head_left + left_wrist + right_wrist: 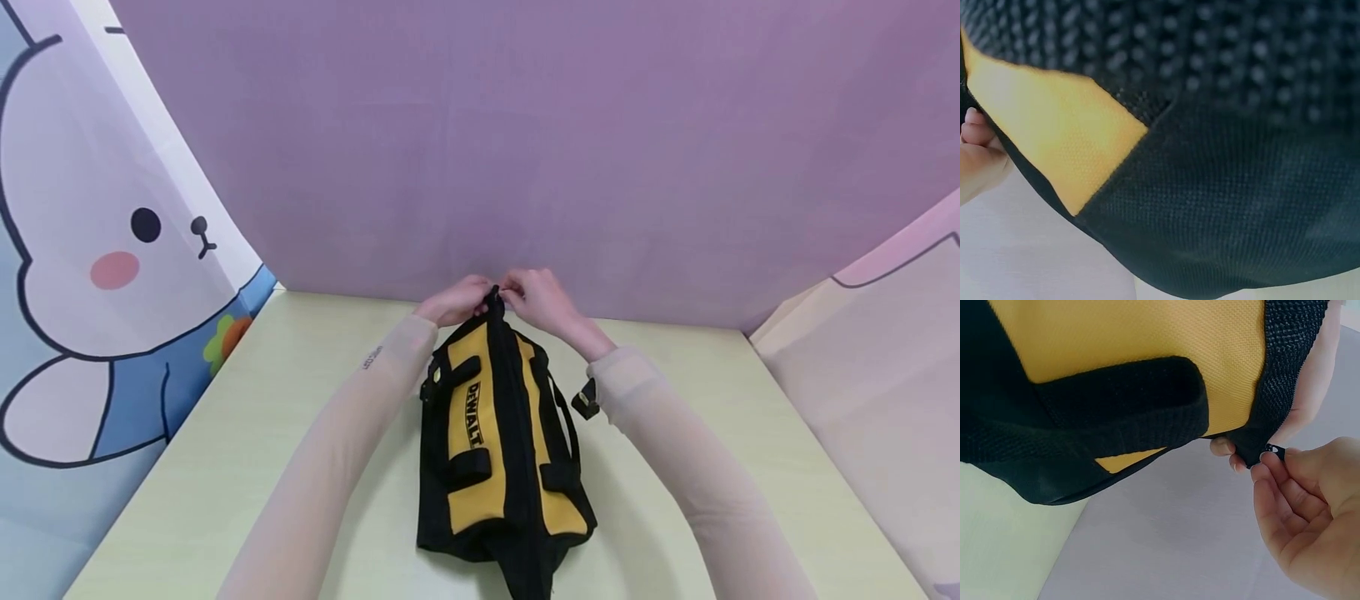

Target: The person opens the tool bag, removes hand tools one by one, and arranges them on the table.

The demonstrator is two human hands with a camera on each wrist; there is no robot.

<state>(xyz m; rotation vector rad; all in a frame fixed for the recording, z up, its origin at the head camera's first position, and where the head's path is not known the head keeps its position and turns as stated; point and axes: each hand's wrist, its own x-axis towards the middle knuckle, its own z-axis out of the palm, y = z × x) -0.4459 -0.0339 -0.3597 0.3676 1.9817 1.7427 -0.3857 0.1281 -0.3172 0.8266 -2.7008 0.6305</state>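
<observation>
A black and yellow tool bag [477, 417] stands lengthwise on the table, its top zipper strip running away from me along the middle. At the bag's far end my left hand [457, 301] grips the black fabric by the zipper's end. Beside it, my right hand [542, 298] pinches a small black zipper pull [1276, 450] between thumb and index finger. The left wrist view is mostly filled by the bag's black side and yellow panel [1054, 125], with the left fingers [977, 130] at its far edge. A black handle strap [1129, 400] loops over the yellow side.
The pale yellow table [322, 367] spreads out on both sides of the bag. Right behind the bag's far end rises a purple cloth wall [525, 150]. A cartoon-printed cloth [97, 208] hangs on the left, and a pale one [870, 375] on the right.
</observation>
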